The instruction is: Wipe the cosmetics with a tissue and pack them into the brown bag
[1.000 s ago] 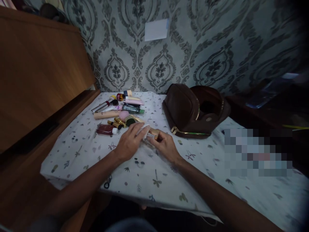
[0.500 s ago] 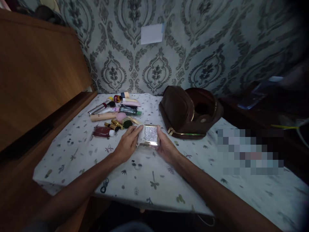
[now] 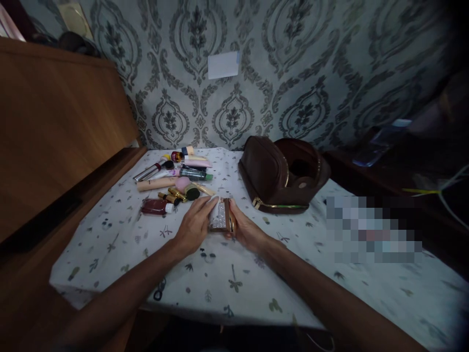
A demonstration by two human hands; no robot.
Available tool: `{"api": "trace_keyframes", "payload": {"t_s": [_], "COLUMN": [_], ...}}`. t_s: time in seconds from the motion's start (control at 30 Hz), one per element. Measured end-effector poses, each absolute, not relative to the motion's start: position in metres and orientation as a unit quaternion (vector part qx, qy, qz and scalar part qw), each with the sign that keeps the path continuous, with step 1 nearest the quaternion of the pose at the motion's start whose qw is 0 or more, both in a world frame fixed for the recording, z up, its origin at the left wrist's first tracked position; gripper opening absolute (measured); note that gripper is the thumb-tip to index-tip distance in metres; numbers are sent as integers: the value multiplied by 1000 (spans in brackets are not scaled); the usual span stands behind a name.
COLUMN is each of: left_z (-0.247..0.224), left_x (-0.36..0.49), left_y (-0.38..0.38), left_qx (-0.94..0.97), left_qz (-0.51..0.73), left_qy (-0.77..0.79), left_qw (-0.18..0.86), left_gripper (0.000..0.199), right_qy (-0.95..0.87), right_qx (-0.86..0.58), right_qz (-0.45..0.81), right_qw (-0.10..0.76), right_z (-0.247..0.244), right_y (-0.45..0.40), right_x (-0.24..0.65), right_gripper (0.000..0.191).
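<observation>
My right hand [image 3: 246, 229] grips a square, gold-edged compact [image 3: 222, 218] with a silver glitter lid, holding it by its right side just above the table. The compact is tilted, so its right edge faces up. My left hand [image 3: 193, 225] presses a white tissue or cloth [image 3: 214, 205] against the left part of the lid, with the fingers hiding most of it. Just beyond the left hand lie a dark round-lidded jar [image 3: 192, 192], small gold-capped tubes [image 3: 177, 194] and a dark red bottle [image 3: 154, 207] with a white cap.
Farther back are a beige tube [image 3: 157, 184], a pink sponge [image 3: 182, 184], a green-capped tube [image 3: 196, 174] and several other cosmetics. An unzipped brown bag [image 3: 269, 176] stands on the right of the patterned tablecloth [image 3: 220, 288]. A wooden panel [image 3: 62, 132] borders the left side.
The compact has turned from showing its glitter lid broadly to showing its right edge. Both hands stay on it, and the left fingers with the white tissue have shifted over the lid.
</observation>
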State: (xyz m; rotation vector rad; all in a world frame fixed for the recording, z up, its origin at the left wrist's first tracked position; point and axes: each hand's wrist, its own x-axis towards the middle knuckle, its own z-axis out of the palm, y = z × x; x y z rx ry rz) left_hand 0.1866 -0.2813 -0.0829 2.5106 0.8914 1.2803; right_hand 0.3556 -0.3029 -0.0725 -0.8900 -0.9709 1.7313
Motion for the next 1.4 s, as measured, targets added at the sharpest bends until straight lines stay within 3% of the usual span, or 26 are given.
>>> {"api": "trace_keyframes", "payload": {"t_s": [0.17, 0.5, 0.9, 1.17, 1.4], "left_z": [-72, -68, -68, -67, -75], "left_x": [192, 202, 191, 188, 180], "left_y": [-292, -309, -296, -294, -284], "left_qx": [854, 895, 884, 864, 859], "left_qz": [452, 437, 447, 469, 452], "left_qy": [248, 93, 136, 182, 237], "left_qw": [71, -1, 14, 41, 38], "left_gripper": [54, 34, 32, 32, 44], "right_qy": [-426, -296, -243, -229, -278], "right_qx": [-382, -323, -310, -326, -369], "right_qz": [659, 734, 751, 775, 770], "right_qw": [488, 519, 530, 490, 440], "right_z": [-75, -69, -57, -55, -72], "right_y": [-305, -296, -298, -301, -301], "right_x": [350, 363, 372, 371, 363], "right_gripper": [56, 65, 55, 56, 55]}}
